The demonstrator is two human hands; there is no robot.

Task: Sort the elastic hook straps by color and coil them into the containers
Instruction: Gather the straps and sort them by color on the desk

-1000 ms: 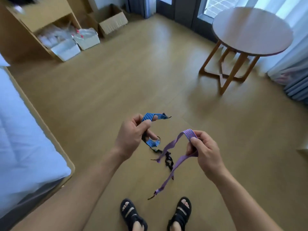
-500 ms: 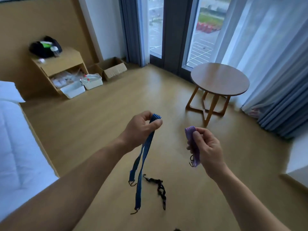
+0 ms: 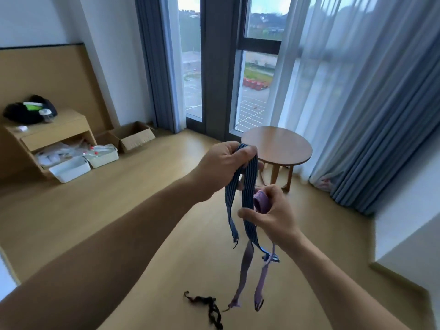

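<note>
Lying on wood floor (image 3: 142, 186) nr table (image 3: 276, 144): black strap (image 3: 207, 307).

My left hand (image 3: 221, 170): raised in front of me on a bare forearm that reaches in from the lower left, fingers curled round the fold of a blue strap (image 3: 248, 186). My right hand (image 3: 276, 220): lower, just beside the left, forearm entering from the lower right, thumb and fingers pinching a purple strap (image 3: 261, 204).
</note>
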